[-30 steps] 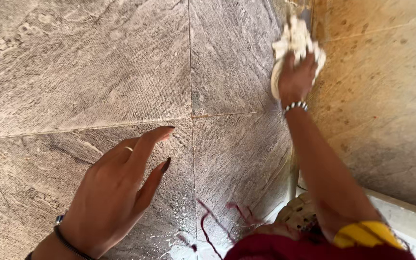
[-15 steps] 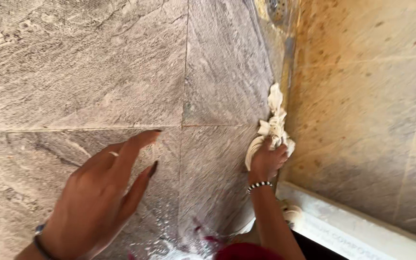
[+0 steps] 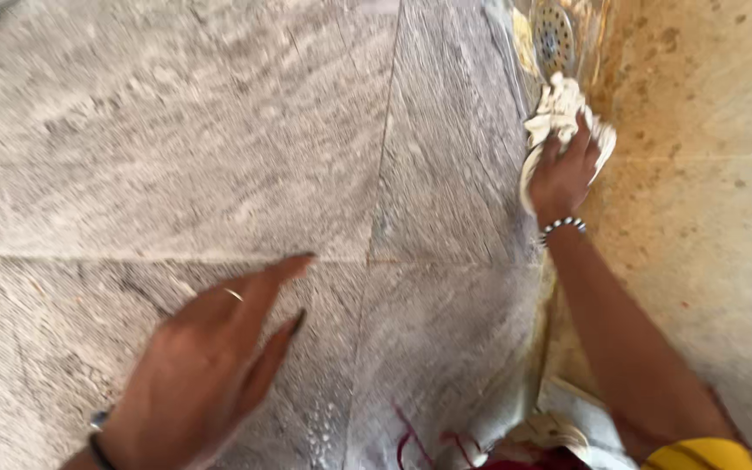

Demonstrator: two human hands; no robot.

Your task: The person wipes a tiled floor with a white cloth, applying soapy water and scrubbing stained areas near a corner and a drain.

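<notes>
I note the grey stone-patterned floor tiles (image 3: 176, 148) filling most of the view, with grout lines crossing near the middle and a wet, speckled patch towards the lower centre. On the right stands a tan, stained wall (image 3: 707, 174), meeting the floor in a corner line. At the top of that corner I see a round perforated metal drain cover (image 3: 554, 30).

My left hand (image 3: 206, 370) is spread flat with fingers extended and slightly apart, holding nothing; whether the palm actually touches the tile I cannot tell because of blur. It wears a thin ring and a dark wristband.

My right hand (image 3: 565, 174) is closed around a crumpled white cloth (image 3: 557, 113), pressed against the floor right at the wall joint, just below the drain cover. A beaded black-and-white bracelet (image 3: 563, 228) sits on that wrist.
</notes>
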